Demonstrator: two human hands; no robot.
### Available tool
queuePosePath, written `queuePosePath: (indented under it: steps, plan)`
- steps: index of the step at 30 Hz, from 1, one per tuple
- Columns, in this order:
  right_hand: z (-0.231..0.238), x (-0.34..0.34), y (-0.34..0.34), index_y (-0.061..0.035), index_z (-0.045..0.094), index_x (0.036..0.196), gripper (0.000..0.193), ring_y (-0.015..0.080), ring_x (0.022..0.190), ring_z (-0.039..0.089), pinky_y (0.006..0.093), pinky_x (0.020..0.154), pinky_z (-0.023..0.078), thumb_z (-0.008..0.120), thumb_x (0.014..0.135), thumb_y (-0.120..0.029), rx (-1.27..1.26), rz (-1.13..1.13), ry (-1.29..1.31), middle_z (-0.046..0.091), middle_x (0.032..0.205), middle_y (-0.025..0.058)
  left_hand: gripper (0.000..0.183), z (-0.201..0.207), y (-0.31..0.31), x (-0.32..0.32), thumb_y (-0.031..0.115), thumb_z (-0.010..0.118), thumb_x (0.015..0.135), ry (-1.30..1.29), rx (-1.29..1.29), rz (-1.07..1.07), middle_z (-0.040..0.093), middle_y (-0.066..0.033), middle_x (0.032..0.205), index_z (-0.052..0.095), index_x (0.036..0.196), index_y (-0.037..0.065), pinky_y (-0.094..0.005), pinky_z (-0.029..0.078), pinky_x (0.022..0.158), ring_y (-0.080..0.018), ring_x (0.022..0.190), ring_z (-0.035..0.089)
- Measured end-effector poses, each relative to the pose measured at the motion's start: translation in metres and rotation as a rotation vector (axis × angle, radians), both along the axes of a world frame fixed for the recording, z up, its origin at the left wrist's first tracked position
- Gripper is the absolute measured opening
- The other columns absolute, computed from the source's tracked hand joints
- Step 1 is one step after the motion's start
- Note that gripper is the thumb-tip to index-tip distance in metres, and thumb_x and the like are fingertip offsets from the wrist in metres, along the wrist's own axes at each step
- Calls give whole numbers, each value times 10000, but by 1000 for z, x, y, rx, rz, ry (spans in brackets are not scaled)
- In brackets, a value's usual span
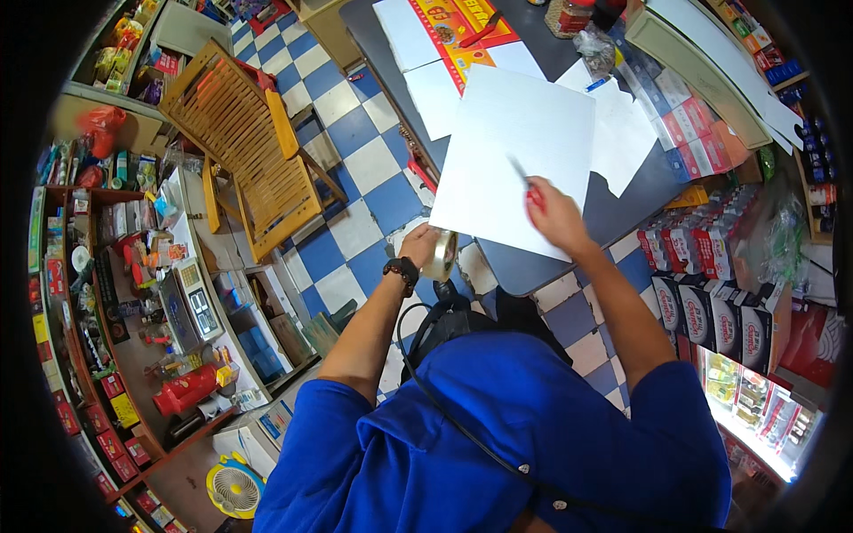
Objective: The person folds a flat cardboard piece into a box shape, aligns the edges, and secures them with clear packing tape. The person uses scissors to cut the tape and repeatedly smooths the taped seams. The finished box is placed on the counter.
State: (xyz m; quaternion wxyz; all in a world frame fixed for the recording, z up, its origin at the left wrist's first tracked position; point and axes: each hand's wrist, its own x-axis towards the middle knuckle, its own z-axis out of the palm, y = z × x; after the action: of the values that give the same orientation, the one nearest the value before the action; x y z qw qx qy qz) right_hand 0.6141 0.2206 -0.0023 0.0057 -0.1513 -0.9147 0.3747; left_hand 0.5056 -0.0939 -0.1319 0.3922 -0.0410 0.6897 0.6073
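My left hand (418, 245) is closed around a roll of clear tape (442, 258), beside the near left corner of a large white sheet (520, 124). My right hand (560, 220) is closed on a red-handled cutting tool (535, 201) above that sheet. Its narrow blade points away from me and is smeared by motion, so I cannot tell whether it is a knife or scissors. The sheet lies on a dark grey table (520, 271) and juts past its left edge.
More white sheets (626, 133), a red and yellow printed sheet (458, 27), a blue pen (597, 84) and a jar (569, 16) lie farther back on the table. A wooden folding chair (240, 133) stands left. Stacked drink packs (702, 235) are right; crowded shelves (107, 311) line the left side.
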Motion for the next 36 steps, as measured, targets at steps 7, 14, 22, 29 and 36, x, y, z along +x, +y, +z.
queuePosePath:
  steps: [7,14,22,29,36]
  plan:
    - [-28,-109,-89,-136,558,1313,452,276,1035,629,426,915,393,688,886,-212,322,178,225,658,1083,105,295,37,19,-8,217,643,950,80,32,-58,718,-70,1031,680,1181,36,-286,503,840,-143,932,638]
    - [-76,-124,-94,-165,575,1312,489,210,1070,593,421,934,391,714,865,-303,473,142,342,643,1106,32,489,20,12,0,361,762,891,247,-169,-177,722,-139,1080,623,1260,71,-336,510,914,-225,998,666]
    - [-76,-128,-94,-158,597,1299,482,226,1055,607,427,936,387,719,850,-282,437,135,365,656,1106,46,277,12,-7,20,287,628,1011,105,-92,-81,727,-41,1000,693,1169,70,-303,506,881,-136,943,631]
    - [-28,-87,-80,-46,601,1236,381,263,889,684,361,786,525,714,926,-238,-124,237,66,700,1001,139,223,10,-11,21,220,611,1010,132,-92,-110,727,-28,991,732,1075,44,-289,506,878,-125,935,638]
    - [5,-23,-78,-31,624,1183,567,145,795,610,257,710,474,777,873,-480,-466,345,-710,679,907,75,227,12,-14,21,240,623,1000,-4,-36,-89,726,-14,990,738,1051,52,-291,512,873,-115,922,642]
